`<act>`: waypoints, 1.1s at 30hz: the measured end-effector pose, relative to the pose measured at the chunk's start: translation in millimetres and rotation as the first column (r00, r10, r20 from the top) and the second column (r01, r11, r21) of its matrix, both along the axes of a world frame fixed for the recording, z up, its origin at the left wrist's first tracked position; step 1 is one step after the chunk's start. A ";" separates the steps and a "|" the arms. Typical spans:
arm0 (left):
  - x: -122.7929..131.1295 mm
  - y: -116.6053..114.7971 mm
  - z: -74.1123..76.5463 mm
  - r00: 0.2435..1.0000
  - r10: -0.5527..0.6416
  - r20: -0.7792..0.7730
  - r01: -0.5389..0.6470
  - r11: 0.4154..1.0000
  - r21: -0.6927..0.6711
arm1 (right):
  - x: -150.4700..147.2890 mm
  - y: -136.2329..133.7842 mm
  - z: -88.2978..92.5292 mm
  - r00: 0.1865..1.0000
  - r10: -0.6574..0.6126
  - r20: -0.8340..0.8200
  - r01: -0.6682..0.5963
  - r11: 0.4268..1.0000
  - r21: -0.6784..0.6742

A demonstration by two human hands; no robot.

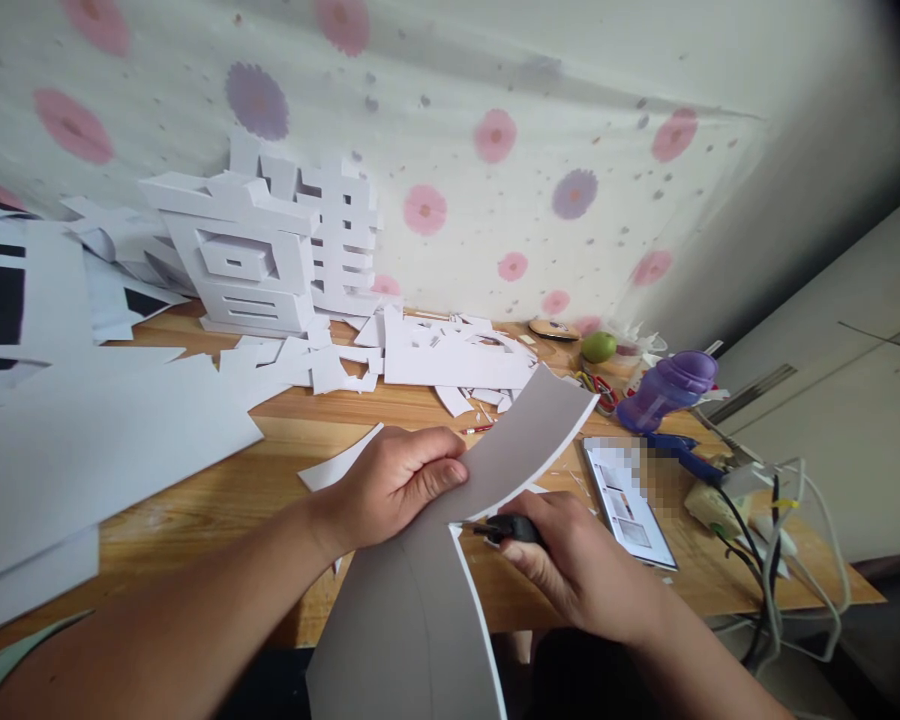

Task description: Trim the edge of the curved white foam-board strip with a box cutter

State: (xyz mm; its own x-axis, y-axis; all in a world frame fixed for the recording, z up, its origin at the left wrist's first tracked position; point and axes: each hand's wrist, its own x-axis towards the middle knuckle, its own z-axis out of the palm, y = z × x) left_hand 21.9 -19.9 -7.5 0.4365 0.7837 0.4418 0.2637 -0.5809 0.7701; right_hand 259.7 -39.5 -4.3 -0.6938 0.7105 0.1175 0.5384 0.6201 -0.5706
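Note:
My left hand (409,485) grips a long curved sheet of white foam board (412,610), thumb on top and fingers round its far side. The board stands tilted up off the table, its thick white edge turned to the right. In my right hand (570,555) is a utility knife (511,530) with a black handle. Its blade points left and meets a notch in the board's right edge, just below my left thumb. A faint curved line runs down the board's lower part. My right fingers are partly hidden behind the handle.
Cut paper letters (232,260) stand against the flowered curtain. White scraps (457,350) and large sheets (105,430) cover the left and back of the wooden table (270,500). At right are a tablet (630,500), purple bottle (664,390), green fruit (598,347), blue-handled tool (682,455) and cables (772,560).

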 end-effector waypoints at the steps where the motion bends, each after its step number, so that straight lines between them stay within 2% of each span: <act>1: 0.4 0.0 0.3 1.000 -0.005 -0.001 0.005 1.000 -0.001 | 0.6 -0.1 0.6 1.000 0.005 0.001 -0.005 1.000 -0.007; 8: 0.5 1.3 -2.3 0.999 -0.035 -0.021 0.035 0.999 0.029 | 3.2 -0.1 -2.5 0.993 0.046 -0.104 -0.054 0.996 -0.073; 14: -1.9 4.8 -3.1 1.000 -0.018 -0.024 0.018 1.000 0.013 | 9.4 1.3 -3.0 0.958 0.091 -0.273 -0.153 0.964 -0.217; 16: -2.1 5.6 -3.8 0.999 -0.012 -0.045 0.012 1.000 -0.002 | 12.4 1.5 -4.4 0.952 0.068 -0.299 -0.144 0.960 -0.240; 19: -3.6 9.3 -5.8 0.995 0.003 -0.104 -0.007 0.999 -0.041 | 22.5 2.0 -6.9 0.950 -0.012 -0.312 -0.057 0.976 -0.212; 22: -9.2 17.8 -7.8 0.985 0.021 -0.171 -0.039 0.994 -0.098 | 40.9 4.5 -7.7 0.926 -0.206 -0.318 0.152 0.971 -0.186; 24: -14.9 25.4 -8.1 0.979 0.037 -0.201 -0.066 0.988 -0.142 | 52.7 7.4 -7.8 0.876 -0.377 -0.300 0.319 0.921 -0.223; 26: -20.7 32.7 -7.3 0.975 0.050 -0.217 -0.092 0.977 -0.191 | 57.2 10.6 -9.6 0.835 -0.490 -0.251 0.405 0.856 -0.323; 29: -26.8 40.6 -5.2 0.970 0.051 -0.237 -0.113 0.960 -0.256 | 41.7 13.6 -18.6 0.826 -0.539 -0.164 0.403 0.769 -0.496; 30: -28.0 42.2 -4.8 0.967 0.050 -0.248 -0.119 0.956 -0.269 | 31.0 13.8 -22.9 0.835 -0.532 -0.138 0.396 0.756 -0.521; 32: -29.3 44.4 -4.8 0.959 0.052 -0.279 -0.133 0.951 -0.280 | 6.1 13.7 -31.6 0.858 -0.496 -0.134 0.382 0.791 -0.478; 33: -29.7 45.3 -5.3 0.954 0.051 -0.295 -0.138 0.950 -0.280 | -5.5 13.6 -35.0 0.867 -0.472 -0.157 0.385 0.837 -0.390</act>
State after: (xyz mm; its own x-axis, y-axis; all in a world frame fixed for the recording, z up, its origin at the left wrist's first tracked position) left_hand -7.8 25.5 -12.8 0.4260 0.9030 0.0553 0.5363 -0.3013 0.7884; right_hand 254.2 -25.9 -39.3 -0.2910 0.9547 -0.0614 0.5259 0.1060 -0.8439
